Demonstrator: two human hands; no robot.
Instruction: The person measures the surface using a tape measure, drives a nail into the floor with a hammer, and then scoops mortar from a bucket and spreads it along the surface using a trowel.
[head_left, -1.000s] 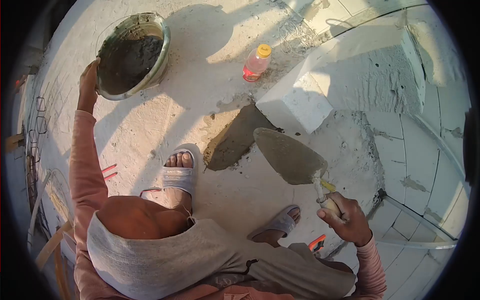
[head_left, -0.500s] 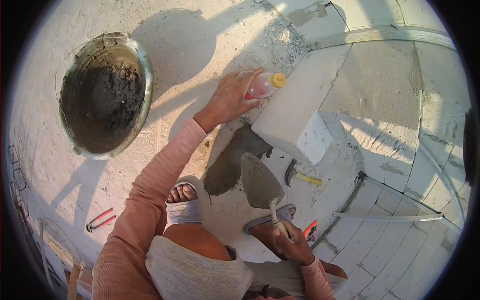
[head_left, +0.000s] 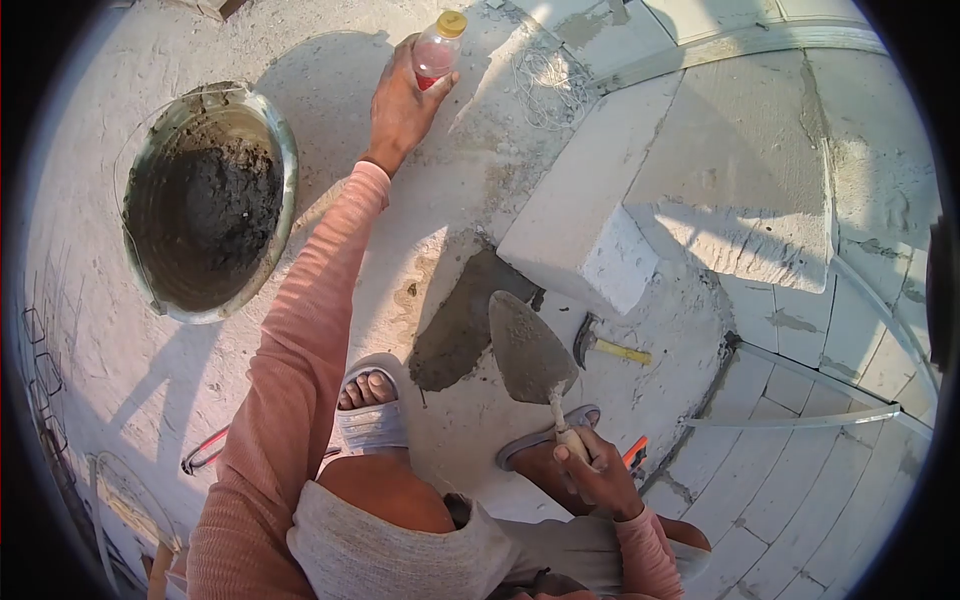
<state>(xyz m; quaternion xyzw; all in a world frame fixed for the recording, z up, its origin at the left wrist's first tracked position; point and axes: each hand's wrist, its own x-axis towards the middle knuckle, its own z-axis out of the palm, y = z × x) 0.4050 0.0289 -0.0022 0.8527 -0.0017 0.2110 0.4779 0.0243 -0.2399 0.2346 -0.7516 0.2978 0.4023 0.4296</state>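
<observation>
Yellow-capped bottle (head_left: 438, 54): left hand (head_left: 402, 106) curled round it | trowel (head_left: 528, 350): clenched in right hand (head_left: 600, 474), between mortar patch (head_left: 462, 325) and 1 hammer (head_left: 620, 351) | 1 bucket (head_left: 287, 185) nearby

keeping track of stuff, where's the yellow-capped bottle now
In the head view, the bottle is in the person's left hand, near the top edge and slightly left of centre, up and to the right of the bucket.
</observation>
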